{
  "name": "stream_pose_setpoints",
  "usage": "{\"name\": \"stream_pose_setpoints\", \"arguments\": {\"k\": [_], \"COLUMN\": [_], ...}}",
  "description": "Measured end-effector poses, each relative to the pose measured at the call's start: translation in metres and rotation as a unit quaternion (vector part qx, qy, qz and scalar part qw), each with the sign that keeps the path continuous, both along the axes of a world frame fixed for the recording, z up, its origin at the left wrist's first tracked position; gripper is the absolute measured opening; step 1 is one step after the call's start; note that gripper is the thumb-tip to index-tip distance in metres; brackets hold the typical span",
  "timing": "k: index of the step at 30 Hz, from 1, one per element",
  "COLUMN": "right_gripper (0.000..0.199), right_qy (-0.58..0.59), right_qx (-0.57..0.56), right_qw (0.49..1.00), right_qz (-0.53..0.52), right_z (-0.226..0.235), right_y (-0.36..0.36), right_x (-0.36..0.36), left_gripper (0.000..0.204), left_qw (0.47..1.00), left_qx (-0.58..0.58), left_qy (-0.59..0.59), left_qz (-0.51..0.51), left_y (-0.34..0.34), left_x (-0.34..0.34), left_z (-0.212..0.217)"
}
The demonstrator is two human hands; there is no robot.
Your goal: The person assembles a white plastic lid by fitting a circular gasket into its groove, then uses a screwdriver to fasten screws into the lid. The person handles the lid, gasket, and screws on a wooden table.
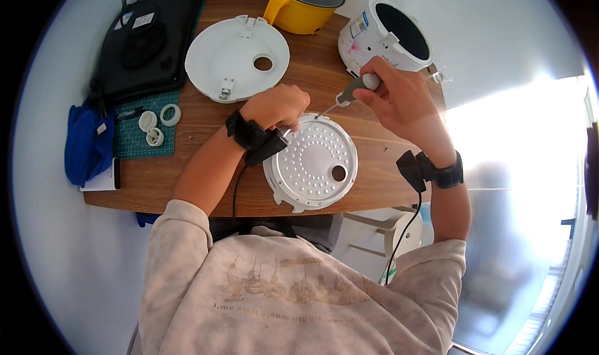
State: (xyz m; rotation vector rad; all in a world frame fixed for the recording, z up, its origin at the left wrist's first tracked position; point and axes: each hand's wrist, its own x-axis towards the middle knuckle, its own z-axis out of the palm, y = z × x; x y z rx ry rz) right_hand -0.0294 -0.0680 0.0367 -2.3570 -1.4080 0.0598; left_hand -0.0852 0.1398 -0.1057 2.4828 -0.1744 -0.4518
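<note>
A round silver lid plate (314,157) with raised dots and one round hole lies on the wooden table in front of me. My right hand (399,96) is closed round the grey and white handle of a screwdriver (352,90). Its thin shaft slants down to the left, and the tip meets the plate's far rim. At the upper left of that rim my left hand (279,107) is curled, fingertips down on the edge; part of its grip is hidden by the hand itself and the black wrist device.
Behind stands a white round cover (218,52) with a hole. Further back are a yellow pot (302,12) and an open white rice cooker (362,43). To the left lie a black appliance base (143,55), a green cutting mat (134,143), white rings (170,115) and blue cloth (89,143).
</note>
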Motion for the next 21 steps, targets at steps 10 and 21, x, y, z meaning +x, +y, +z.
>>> {"name": "stream_pose_setpoints", "arguments": {"k": [10, 21], "right_gripper": [0.026, 0.010], "right_qy": [0.015, 0.374], "right_qx": [0.041, 0.188], "right_qw": [0.999, 0.894], "right_qz": [0.030, 0.157], "right_z": [-0.016, -0.064], "right_y": [0.004, 0.022], "right_x": [0.000, 0.027], "left_gripper": [0.024, 0.027], "left_qw": [1.000, 0.999], "left_qx": [0.006, -0.054], "left_qy": [-0.011, 0.007], "left_qz": [-0.005, 0.004], "left_y": [0.001, 0.004], "left_x": [0.001, 0.000], "left_z": [-0.003, -0.005]}}
